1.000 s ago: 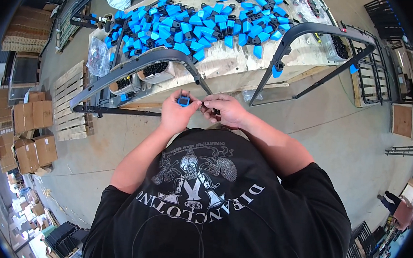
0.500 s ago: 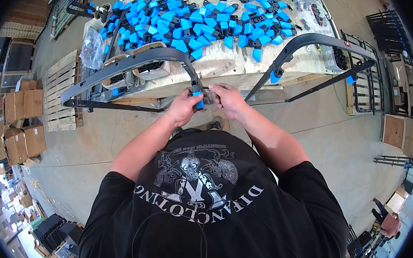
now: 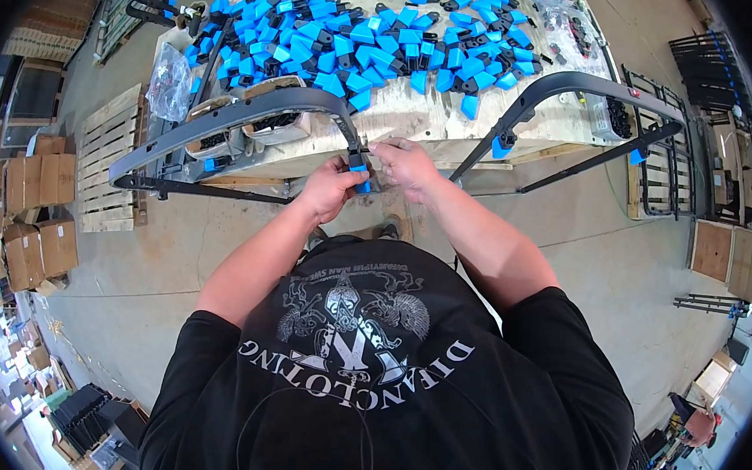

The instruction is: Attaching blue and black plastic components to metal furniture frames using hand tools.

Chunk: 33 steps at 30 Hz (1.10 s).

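Note:
My left hand (image 3: pixel 328 189) is closed round a blue-and-black bracket (image 3: pixel 359 175) at the lower end of a curved dark metal frame (image 3: pixel 276 101). Its thumb lies across the blue part. Just to the right, my right hand (image 3: pixel 406 168) pinches its thumb and forefinger together beside the frame's end, just above the bracket. Whatever sits between those fingertips is too small to make out. A second curved dark frame (image 3: pixel 574 81) leans on the table at the right, with a blue bracket (image 3: pixel 500 148) on its leg.
Across the wooden table (image 3: pixel 420 122) spreads a heap of blue-and-black brackets (image 3: pixel 356 43). Boxes of small black parts (image 3: pixel 280 126) stand at its near left edge, beside a clear plastic bag (image 3: pixel 169 84). A wooden pallet (image 3: pixel 110 157) and cardboard boxes (image 3: pixel 38 180) are at the left.
My right hand has shifted slightly left and up, bringing its fingertips closer to the frame's end. My left hand keeps its hold on the bracket.

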Motion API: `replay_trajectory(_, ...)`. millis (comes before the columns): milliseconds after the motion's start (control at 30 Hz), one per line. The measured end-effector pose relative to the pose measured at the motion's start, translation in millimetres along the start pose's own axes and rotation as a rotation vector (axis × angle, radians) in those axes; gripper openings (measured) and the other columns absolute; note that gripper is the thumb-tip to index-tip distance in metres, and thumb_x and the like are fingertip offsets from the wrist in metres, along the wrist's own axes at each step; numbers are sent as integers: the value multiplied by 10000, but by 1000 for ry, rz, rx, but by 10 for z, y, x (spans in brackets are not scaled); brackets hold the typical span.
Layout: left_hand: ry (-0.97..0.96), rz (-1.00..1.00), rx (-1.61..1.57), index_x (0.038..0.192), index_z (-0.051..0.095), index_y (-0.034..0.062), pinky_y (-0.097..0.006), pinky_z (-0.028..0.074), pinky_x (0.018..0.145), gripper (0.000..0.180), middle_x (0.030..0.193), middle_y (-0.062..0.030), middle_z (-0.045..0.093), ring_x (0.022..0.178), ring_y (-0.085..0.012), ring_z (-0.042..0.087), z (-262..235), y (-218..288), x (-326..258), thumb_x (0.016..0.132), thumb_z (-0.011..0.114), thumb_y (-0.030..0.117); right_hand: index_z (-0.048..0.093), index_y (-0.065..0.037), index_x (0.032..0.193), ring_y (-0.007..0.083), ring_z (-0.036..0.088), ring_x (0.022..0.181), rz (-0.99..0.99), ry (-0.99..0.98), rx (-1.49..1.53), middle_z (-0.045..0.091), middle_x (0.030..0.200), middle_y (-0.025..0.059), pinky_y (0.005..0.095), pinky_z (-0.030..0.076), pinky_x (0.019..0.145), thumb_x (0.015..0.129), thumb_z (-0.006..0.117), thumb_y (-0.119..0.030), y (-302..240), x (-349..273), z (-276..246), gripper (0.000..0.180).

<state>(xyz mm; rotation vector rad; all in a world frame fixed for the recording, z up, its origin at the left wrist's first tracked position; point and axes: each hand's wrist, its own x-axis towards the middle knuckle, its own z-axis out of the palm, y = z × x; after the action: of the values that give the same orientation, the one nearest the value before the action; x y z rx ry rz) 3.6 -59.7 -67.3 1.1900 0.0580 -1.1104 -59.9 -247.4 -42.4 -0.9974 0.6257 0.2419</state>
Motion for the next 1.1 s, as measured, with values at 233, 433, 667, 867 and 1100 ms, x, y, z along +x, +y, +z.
replay_trajectory(233,77,21,23,1247,544,-24,-364,502,961,392,1163,-106,648,1048,-202,637,38,23,-12,916,709,105,570,-105,933,54,367,501,171,-147,236,445,654,-66,243,247,442,953,696,-236,66,129,-86,183)
replay_trajectory(433,61,-9,-2,1234,544,-28,-363,508,959,372,1143,-99,649,1046,-200,638,39,53,-27,933,696,128,568,-99,904,49,356,492,193,-61,65,434,648,-69,241,233,438,957,697,-323,-23,116,-2,264)
replay_trajectory(667,41,-13,-16,1236,542,-25,-356,509,954,366,1132,-91,650,1032,-198,642,52,83,-62,942,684,139,553,-102,912,68,299,481,148,-47,-136,367,615,-66,261,215,443,1025,574,-363,-10,145,116,286)
replay_trajectory(867,349,33,424,1255,543,-33,-317,522,873,427,1125,-87,653,986,-165,633,13,104,-283,915,708,166,577,-29,1038,289,653,881,280,-298,259,654,927,128,427,534,758,1005,362,-642,-55,-45,-52,651)
replay_trajectory(1100,79,777,1211,1114,679,53,-375,521,872,320,1093,-106,636,1020,-271,610,374,503,-750,824,752,167,480,47,1332,325,630,1134,289,-427,434,638,1162,187,465,490,985,998,356,-661,-50,-374,123,793)
